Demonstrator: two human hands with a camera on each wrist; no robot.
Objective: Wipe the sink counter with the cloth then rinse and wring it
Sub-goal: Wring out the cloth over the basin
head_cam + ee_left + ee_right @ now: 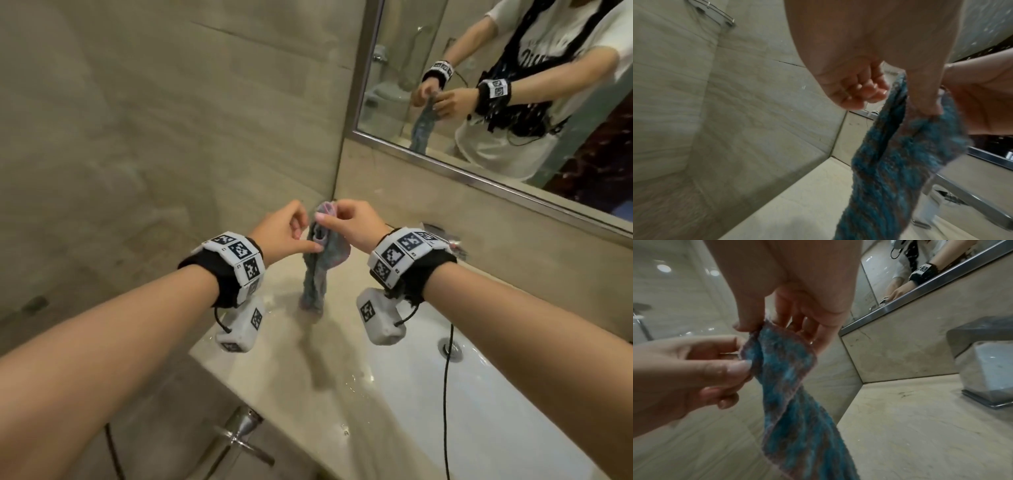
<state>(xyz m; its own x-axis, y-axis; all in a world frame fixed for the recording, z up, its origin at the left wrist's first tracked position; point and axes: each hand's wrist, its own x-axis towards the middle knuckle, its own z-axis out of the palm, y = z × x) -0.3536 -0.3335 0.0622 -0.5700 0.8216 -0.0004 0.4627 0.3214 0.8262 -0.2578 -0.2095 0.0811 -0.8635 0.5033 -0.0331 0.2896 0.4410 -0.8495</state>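
Note:
A blue and purple cloth (317, 270) hangs twisted over the back left corner of the wet beige counter (274, 363). My right hand (329, 214) pinches its top edge between thumb and fingers; the right wrist view shows this right hand (774, 327) on the cloth (789, 386). My left hand (303, 240) pinches the cloth a little lower on its left side, thumb against the fabric. In the left wrist view, the left hand's thumb (927, 104) presses the cloth (890, 170) and its other fingers curl. Whether the lower end touches the counter is unclear.
The white sink basin (479, 404) lies to the right, with an overflow hole (450, 347). A chrome faucet (982, 363) stands at the back, behind my right wrist. A mirror (513, 102) hangs above the backsplash. A metal handle (239, 435) juts out below the counter's front edge.

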